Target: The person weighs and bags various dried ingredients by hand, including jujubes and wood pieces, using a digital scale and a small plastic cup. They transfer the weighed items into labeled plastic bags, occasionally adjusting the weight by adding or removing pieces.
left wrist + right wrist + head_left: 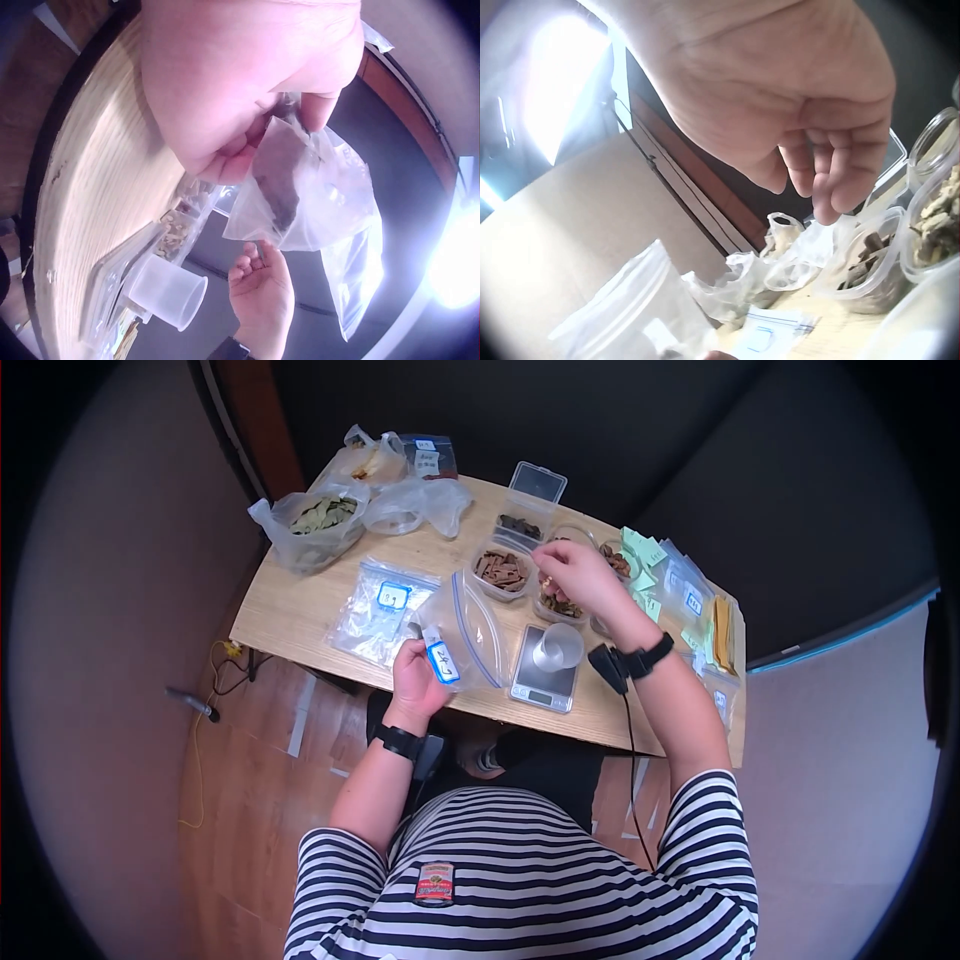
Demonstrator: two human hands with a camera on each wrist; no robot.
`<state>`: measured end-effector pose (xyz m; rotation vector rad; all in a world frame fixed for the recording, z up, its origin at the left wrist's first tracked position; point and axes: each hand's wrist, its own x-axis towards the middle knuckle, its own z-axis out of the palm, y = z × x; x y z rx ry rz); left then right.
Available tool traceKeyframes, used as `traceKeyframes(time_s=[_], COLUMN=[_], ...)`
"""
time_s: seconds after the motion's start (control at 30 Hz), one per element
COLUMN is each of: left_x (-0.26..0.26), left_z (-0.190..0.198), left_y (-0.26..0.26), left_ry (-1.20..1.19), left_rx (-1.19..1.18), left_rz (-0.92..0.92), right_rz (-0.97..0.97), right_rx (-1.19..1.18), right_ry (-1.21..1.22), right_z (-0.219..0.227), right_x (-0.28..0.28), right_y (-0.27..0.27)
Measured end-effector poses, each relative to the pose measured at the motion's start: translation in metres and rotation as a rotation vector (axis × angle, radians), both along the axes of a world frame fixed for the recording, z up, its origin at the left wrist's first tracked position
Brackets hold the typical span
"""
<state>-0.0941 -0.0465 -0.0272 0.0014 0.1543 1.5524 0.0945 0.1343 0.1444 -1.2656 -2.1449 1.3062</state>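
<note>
A: Start at the table's [272, 622] left end. What's there?

B: A plastic bag [312, 554] of leaves [327, 515] toward the far left corner, then a flat clear packet [362, 625] nearer the front edge.

A: And the left hand [418, 682]?

B: It pinches a zip bag [466, 635] with a blue-edged label [442, 662] near the front edge, just right of that packet. If the thumb slackens, the bag could slip, perhaps off that edge; a swing rightward might knock the cup [557, 650] on the scale [526, 672].

A: Farther right?

B: The bark tub [503, 596], then the right hand [582, 576] above a neighbouring tub [562, 621]. Its fingers curl loosely, with nothing visible in them. A dipping wrist could catch a rim and spill pieces.

A: What can't you make out?

B: Whether the zip bag's mouth is parted, or what the dark patch [279, 180] on it is. The right hand partly covers the tub below. Writing on the green slips [643, 548], toward the right end, is too small to read.
</note>
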Motion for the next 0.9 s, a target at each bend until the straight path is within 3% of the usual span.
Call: traceKeyframes(time_s=[0.1, 0.27, 0.37, 0.43, 0.57, 0.73, 0.8, 0.9], left_x=[-0.001, 0.006, 0.018, 0.034, 0.047, 0.054, 0.058, 0.065], left_z=[-0.003, 0.001, 0.011, 0.032, 0.061, 0.068, 0.071, 0.082], left_y=[-0.001, -0.004, -0.006, -0.011, -0.019, -0.026, -0.026, -0.025], left_ry=[0.008, 0.065, 0.207, 0.411, 0.543, 0.517, 0.524, 0.652], left_rx=[0.035, 0.03, 0.037, -0.027, 0.001, 0.031, 0.057, 0.019], left_rz=[-0.027, -0.048, -0.077, -0.027, -0.077, -0.069, -0.121, -0.168], right_rz=[-0.032, 0.078, 0.072, 0.071, -0.05, -0.215, -0.103, -0.061], right_rx=[-0.083, -0.216, -0.221, -0.184, -0.093, 0.106, -0.218, -0.301], right_ry=[0.097, 0.423, 0.416, 0.347, 0.276, 0.332, 0.392, 0.369], right_z=[0.017, 0.029, 0.029, 0.027, 0.012, -0.01, -0.012, -0.015], right_x=[0.022, 0.06, 0.067, 0.071, 0.084, 0.103, 0.112, 0.127], right_y=[-0.04, -0.117, -0.146, -0.146, -0.134, -0.124, -0.124, -0.118])
